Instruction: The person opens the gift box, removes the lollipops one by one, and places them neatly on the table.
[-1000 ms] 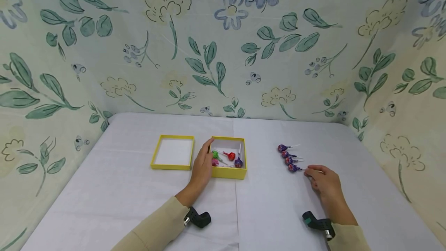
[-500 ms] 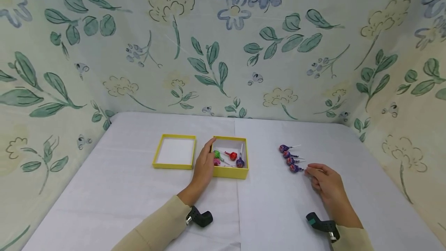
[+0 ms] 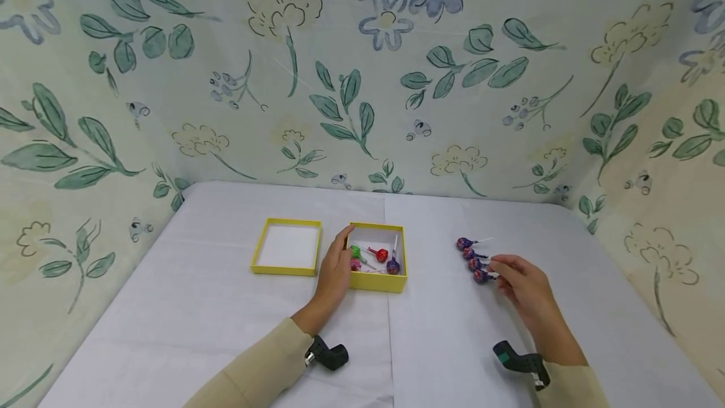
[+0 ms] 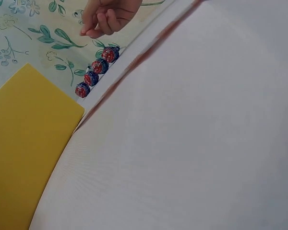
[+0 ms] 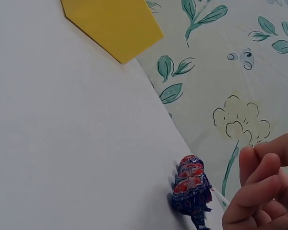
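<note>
My left hand (image 3: 335, 266) rests along the left side of a yellow box (image 3: 378, 282), fingers fairly straight and tips at its rim. Inside the box lie a green lollipop (image 3: 355, 252), a red lollipop (image 3: 382, 255), a purple lollipop (image 3: 393, 266) and a pink lollipop (image 3: 355, 264) partly covered by the hand. To the right, several purple-blue lollipops (image 3: 480, 276) lie in a row, sticks pointing right. My right hand (image 3: 527, 285) is over their sticks, fingers loosely bent. In the right wrist view, its fingertips (image 5: 248, 158) stand above the lollipop heads (image 5: 189, 184), with nothing visible between them.
A yellow-edged lid (image 3: 287, 271) with a white inside lies left of the box. White cloth (image 3: 226, 307) covers the table. Behind it and at the sides hangs flower-printed fabric (image 3: 368, 162).
My right hand has left the stick of the nearest lollipop in the row and moved slightly up and away from me. The left hand stays at the box. The head view has shifted a little.
</note>
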A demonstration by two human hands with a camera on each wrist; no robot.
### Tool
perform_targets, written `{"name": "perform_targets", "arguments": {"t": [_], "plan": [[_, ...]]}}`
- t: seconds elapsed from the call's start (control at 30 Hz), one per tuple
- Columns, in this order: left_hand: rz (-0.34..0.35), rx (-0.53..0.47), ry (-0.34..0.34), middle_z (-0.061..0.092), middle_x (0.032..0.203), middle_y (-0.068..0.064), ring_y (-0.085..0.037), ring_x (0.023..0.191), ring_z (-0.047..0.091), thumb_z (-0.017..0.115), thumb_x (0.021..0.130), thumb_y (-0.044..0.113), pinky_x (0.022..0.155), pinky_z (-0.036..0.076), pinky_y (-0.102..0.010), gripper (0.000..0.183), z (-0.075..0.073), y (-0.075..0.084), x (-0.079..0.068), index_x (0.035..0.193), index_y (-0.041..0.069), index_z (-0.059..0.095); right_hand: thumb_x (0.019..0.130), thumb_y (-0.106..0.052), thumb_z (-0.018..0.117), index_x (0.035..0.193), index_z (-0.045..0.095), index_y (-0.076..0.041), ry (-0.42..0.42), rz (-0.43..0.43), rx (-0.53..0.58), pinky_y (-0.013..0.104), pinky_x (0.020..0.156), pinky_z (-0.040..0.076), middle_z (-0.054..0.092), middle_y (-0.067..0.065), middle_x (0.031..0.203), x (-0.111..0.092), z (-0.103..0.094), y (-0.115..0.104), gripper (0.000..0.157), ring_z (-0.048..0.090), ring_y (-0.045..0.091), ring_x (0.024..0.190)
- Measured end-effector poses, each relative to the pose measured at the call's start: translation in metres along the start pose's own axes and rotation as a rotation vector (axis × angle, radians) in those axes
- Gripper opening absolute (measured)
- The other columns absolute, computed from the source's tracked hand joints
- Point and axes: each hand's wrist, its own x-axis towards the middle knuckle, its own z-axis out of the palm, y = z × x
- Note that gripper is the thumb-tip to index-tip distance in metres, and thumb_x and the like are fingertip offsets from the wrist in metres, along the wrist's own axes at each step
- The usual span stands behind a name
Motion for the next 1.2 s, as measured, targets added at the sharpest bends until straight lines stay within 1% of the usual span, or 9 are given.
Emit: {"name": "perform_targets", "arguments": {"t": [0.27, 0.47, 0.63, 0.77, 0.87, 0.93, 1.03, 1.1, 1.2], "plan": [[-0.008, 0.01, -0.001, 0.032, 0.153, 0.014, -0.01, 0.141, 0.027, 0.032, 0.101, 0.018, 0.115, 0.024, -0.038, 0.047, -0.001, -0.001, 0.0, 0.146, 0.031, 0.038, 0.091, -0.028, 0.067, 0.115, 0.061, -0.006, -0.051, -0.07, 0.068, 0.019, 0.064, 0.051, 0.062, 0.001, 0.094, -0.001, 0.021, -0.009, 0.033, 0.053, 0.011, 0.076], [-0.008, 0.012, 0.001, 0.032, 0.153, 0.014, -0.009, 0.141, 0.027, 0.032, 0.101, 0.018, 0.116, 0.024, -0.038, 0.047, -0.002, 0.0, 0.0, 0.146, 0.032, 0.038, 0.091, -0.026, 0.066, 0.122, 0.054, 0.004, -0.075, -0.097, 0.089, 0.019, 0.064, 0.052, 0.062, 0.002, 0.095, 0.004, 0.036, -0.014, 0.044, 0.054, 0.013, 0.077], [0.001, 0.018, 0.004, 0.032, 0.153, 0.013, -0.01, 0.142, 0.026, 0.031, 0.101, 0.018, 0.116, 0.024, -0.039, 0.047, -0.003, -0.001, 0.001, 0.146, 0.031, 0.037, 0.092, -0.027, 0.065, 0.123, 0.053, 0.003, -0.08, -0.09, 0.078, 0.02, 0.07, 0.053, 0.064, 0.001, 0.097, 0.008, 0.047, -0.019, 0.045, 0.057, 0.016, 0.084], [-0.002, 0.019, 0.006, 0.032, 0.153, 0.013, -0.01, 0.142, 0.026, 0.031, 0.101, 0.018, 0.116, 0.024, -0.038, 0.048, -0.003, -0.002, 0.002, 0.146, 0.032, 0.038, 0.093, -0.029, 0.064, 0.121, 0.055, 0.0, -0.097, -0.112, 0.06, 0.02, 0.072, 0.054, 0.064, 0.007, 0.104, 0.01, 0.056, -0.023, 0.041, 0.057, 0.02, 0.088], [0.0, 0.013, 0.0, 0.032, 0.153, 0.013, -0.01, 0.142, 0.026, 0.032, 0.101, 0.017, 0.116, 0.024, -0.038, 0.048, -0.001, -0.002, 0.001, 0.146, 0.032, 0.038, 0.092, -0.033, 0.064, 0.118, 0.058, -0.004, -0.106, -0.141, 0.042, 0.02, 0.073, 0.055, 0.063, 0.009, 0.106, 0.011, 0.061, -0.027, 0.039, 0.058, 0.021, 0.089], [0.0, 0.01, -0.007, 0.032, 0.153, 0.014, -0.01, 0.142, 0.026, 0.032, 0.101, 0.018, 0.116, 0.023, -0.038, 0.048, 0.0, -0.003, 0.001, 0.146, 0.033, 0.038, 0.092, -0.034, 0.064, 0.116, 0.058, -0.006, -0.113, -0.164, 0.04, 0.02, 0.074, 0.055, 0.063, 0.007, 0.103, 0.01, 0.065, -0.029, 0.037, 0.059, 0.019, 0.087], [0.0, 0.016, -0.009, 0.032, 0.153, 0.014, -0.01, 0.141, 0.026, 0.032, 0.101, 0.018, 0.116, 0.024, -0.038, 0.048, 0.001, -0.003, 0.0, 0.146, 0.033, 0.038, 0.093, -0.032, 0.064, 0.114, 0.059, -0.006, -0.121, -0.185, 0.048, 0.02, 0.075, 0.055, 0.064, 0.006, 0.101, 0.01, 0.072, -0.033, 0.035, 0.059, 0.018, 0.085], [-0.001, 0.018, -0.01, 0.032, 0.153, 0.014, -0.01, 0.142, 0.026, 0.032, 0.101, 0.018, 0.116, 0.024, -0.038, 0.047, 0.0, -0.003, 0.0, 0.146, 0.034, 0.038, 0.093, -0.031, 0.064, 0.114, 0.058, -0.005, -0.125, -0.194, 0.051, 0.02, 0.075, 0.055, 0.063, 0.007, 0.102, 0.01, 0.079, -0.037, 0.034, 0.058, 0.018, 0.085], [0.0, 0.019, -0.008, 0.032, 0.153, 0.013, -0.01, 0.142, 0.026, 0.032, 0.101, 0.018, 0.115, 0.024, -0.038, 0.047, -0.001, -0.002, -0.001, 0.146, 0.033, 0.038, 0.093, -0.03, 0.064, 0.115, 0.059, -0.005, -0.126, -0.182, 0.045, 0.024, 0.08, 0.055, 0.062, 0.011, 0.106, 0.011, 0.09, -0.04, 0.034, 0.058, 0.021, 0.088]]}}
